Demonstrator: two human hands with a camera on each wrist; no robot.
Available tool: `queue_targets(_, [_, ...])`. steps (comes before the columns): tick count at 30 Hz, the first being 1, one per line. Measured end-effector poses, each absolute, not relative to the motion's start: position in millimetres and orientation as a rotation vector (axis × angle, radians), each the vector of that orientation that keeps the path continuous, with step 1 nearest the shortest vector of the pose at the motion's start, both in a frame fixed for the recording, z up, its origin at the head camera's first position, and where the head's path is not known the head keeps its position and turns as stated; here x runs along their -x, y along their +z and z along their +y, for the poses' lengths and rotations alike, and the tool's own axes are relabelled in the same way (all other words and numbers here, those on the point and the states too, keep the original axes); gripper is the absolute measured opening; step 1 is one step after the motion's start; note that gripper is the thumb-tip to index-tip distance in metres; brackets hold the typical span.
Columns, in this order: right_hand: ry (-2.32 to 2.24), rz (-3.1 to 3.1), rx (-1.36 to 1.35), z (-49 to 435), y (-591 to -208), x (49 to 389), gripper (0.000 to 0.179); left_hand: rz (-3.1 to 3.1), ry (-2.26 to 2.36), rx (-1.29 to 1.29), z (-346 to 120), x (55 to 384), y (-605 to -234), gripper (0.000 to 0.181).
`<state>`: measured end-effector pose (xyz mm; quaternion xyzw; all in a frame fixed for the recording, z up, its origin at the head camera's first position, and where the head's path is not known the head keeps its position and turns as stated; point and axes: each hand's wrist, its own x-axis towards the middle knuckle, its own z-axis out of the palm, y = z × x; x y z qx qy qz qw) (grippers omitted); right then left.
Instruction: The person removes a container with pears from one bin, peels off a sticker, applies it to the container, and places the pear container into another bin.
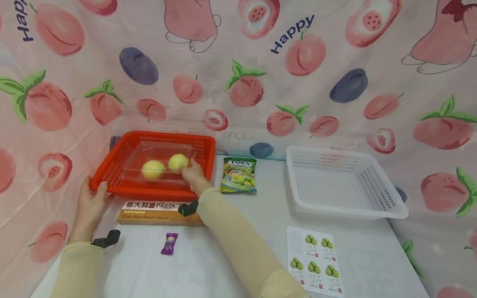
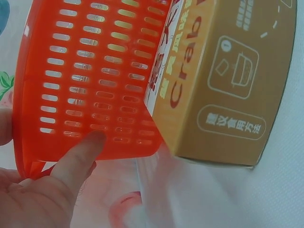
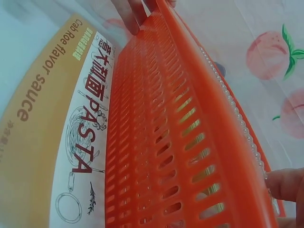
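A red plastic basket (image 1: 149, 191) stands at the back left. My left hand (image 1: 91, 207) grips its front left corner, thumb over the rim; in the left wrist view a finger (image 2: 78, 161) lies along the slotted wall. Inside the basket is a clear plastic box (image 1: 164, 148) with two pale yellow round fruits (image 1: 153, 170), their exact kind unclear. My right hand (image 1: 195, 176) reaches over the basket's front and holds the box by its right end. In the right wrist view the box's beaded edge (image 3: 249, 137) shows beside my fingertip; the other fingers are mostly hidden.
A pasta box (image 1: 156, 217) lies along the basket's front, with a small purple wrapped candy (image 1: 169, 243) nearer me. A green candy bag (image 1: 238, 174) lies right of the basket. Farther right are a white basket (image 1: 346, 211) and a sticker sheet (image 1: 298, 240). Fruit-print cloth (image 1: 231, 124) hangs behind.
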<state>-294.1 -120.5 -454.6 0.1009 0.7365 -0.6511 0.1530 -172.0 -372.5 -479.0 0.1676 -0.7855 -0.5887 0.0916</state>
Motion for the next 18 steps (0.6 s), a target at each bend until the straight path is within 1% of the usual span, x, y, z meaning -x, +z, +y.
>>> queue_targets(10, [-1.934, 2.065, -0.364, -118, -447, 284, 0.065, -2.316, -1.762, -0.503, -372, 172, -482, 0.078])
queue_targets(18, [-1.933, 2.113, -0.409, -120, -443, 284, 0.064, -2.321, -1.775, -0.501, -374, 172, -482, 0.078])
